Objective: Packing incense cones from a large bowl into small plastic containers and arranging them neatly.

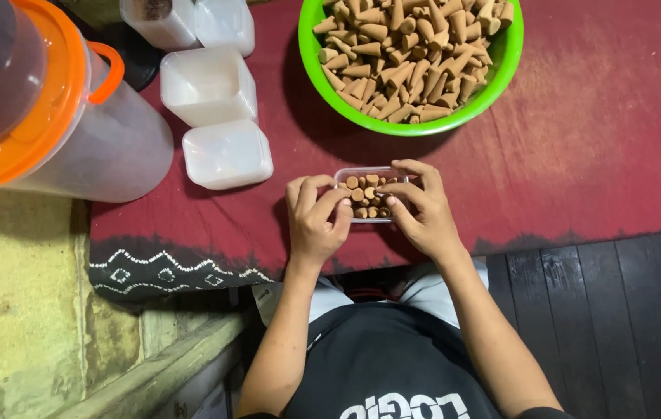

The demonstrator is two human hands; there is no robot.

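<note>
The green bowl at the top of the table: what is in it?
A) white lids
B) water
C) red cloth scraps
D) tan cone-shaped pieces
D: the green bowl is heaped with tan cone-shaped pieces, the same kind that stand in the small clear box between the left hand and the right hand.

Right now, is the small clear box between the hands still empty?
No: the small clear box already holds several upright brown cones, with the left hand and right hand at its sides.
</note>
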